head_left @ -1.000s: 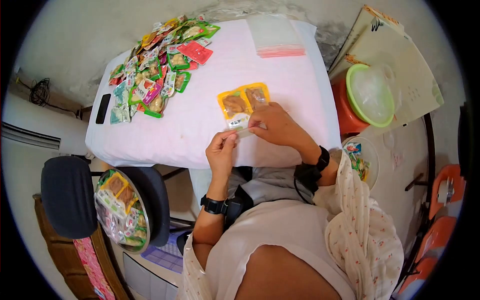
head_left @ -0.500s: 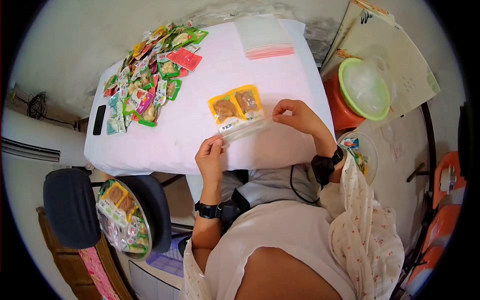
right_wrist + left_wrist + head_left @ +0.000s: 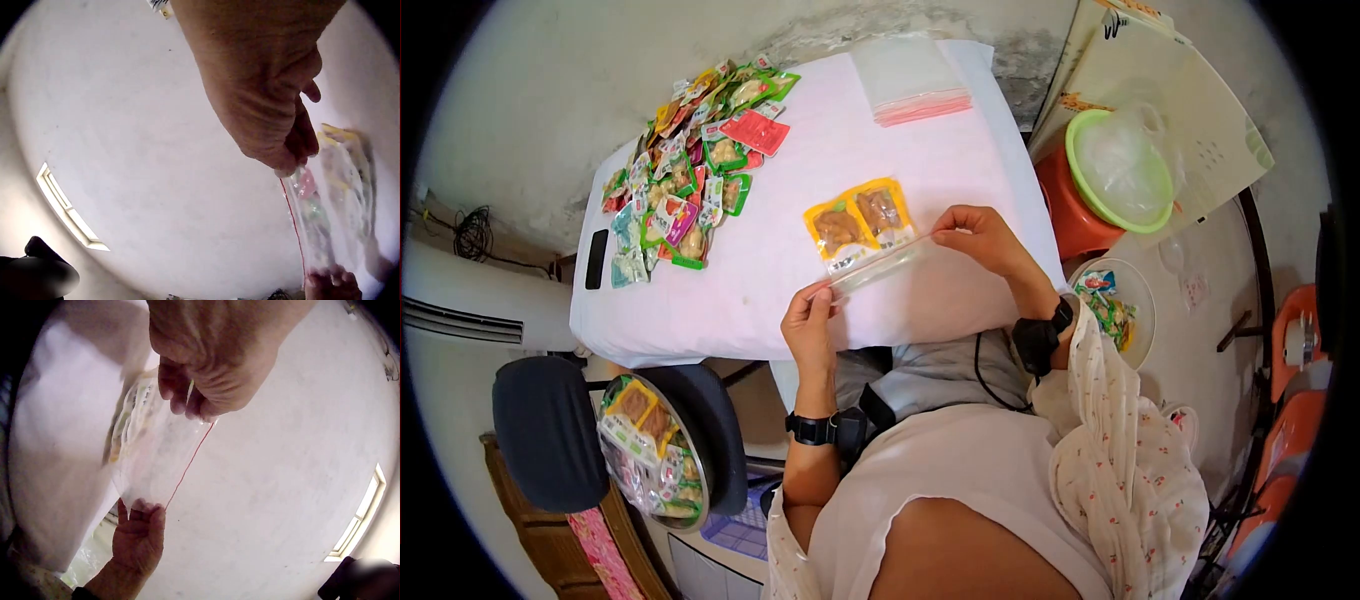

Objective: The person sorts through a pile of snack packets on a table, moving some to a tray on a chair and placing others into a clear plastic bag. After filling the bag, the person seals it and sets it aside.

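Both your hands grip one clear bag (image 3: 890, 264) by its red-lined mouth: your left hand (image 3: 808, 325) pinches the end toward 8 o'clock, your right hand (image 3: 985, 240) the end toward 2. Yellow-edged packets (image 3: 847, 248) lie at 11 o'clock from that mouth, two brown portions showing; their layers can't be counted. From your hands, one packet pile (image 3: 725, 152), too overlapped to count, sits at 10, one black phone (image 3: 597, 260) at 9, one stack of bags (image 3: 908, 80) at 12.
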Motion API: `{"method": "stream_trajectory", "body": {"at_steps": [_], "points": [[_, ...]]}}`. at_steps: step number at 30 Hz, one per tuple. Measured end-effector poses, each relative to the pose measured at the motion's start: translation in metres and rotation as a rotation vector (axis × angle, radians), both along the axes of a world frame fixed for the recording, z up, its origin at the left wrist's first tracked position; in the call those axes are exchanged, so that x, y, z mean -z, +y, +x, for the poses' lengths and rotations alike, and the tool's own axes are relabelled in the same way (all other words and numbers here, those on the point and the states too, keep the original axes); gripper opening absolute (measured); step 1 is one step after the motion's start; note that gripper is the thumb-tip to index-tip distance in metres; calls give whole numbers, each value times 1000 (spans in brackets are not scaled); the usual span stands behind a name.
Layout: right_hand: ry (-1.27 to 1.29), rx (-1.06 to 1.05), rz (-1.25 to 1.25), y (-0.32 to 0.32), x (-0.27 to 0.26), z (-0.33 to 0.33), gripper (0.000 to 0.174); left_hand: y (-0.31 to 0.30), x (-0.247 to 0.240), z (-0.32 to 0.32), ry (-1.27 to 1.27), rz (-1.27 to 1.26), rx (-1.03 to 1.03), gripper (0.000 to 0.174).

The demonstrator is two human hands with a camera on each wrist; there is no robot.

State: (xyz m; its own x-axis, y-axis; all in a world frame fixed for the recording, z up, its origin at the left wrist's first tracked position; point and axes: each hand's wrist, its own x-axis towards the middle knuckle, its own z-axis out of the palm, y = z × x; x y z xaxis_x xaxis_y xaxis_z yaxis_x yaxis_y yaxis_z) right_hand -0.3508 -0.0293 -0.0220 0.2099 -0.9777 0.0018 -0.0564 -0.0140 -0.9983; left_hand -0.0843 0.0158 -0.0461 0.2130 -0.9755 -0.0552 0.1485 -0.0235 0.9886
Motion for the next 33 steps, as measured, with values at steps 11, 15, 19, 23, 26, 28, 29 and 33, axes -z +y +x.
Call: {"method": "stream_trajectory", "body": {"at_steps": [11,15,19,23,26,28,29,33], "points": [[113,105,-83,0,5,6,13,0,-2,0,60,25,-2,13],[155,136,-133,3,2,10,12,-2,1,2,65,18,10,13],[192,172,-70,6,1,11,9,-4,-4,1,-2,58,6,14],[148,187,-242,6,8,13,14,-9,-3,-1,-63,-6,-54,17],[191,195,-295,8,0,12,13,-15,-28,0,-835,-477,-70,23],[186,176,-287,9,-3,13,13,-20,-57,-13,-931,-551,-22,29],[186,160,-282,9,-4,13,12,-23,-68,-19,-1067,-597,76,29],[142,133,-293,7,-5,13,7,-36,-78,-48,-1162,-641,291,26]]}}
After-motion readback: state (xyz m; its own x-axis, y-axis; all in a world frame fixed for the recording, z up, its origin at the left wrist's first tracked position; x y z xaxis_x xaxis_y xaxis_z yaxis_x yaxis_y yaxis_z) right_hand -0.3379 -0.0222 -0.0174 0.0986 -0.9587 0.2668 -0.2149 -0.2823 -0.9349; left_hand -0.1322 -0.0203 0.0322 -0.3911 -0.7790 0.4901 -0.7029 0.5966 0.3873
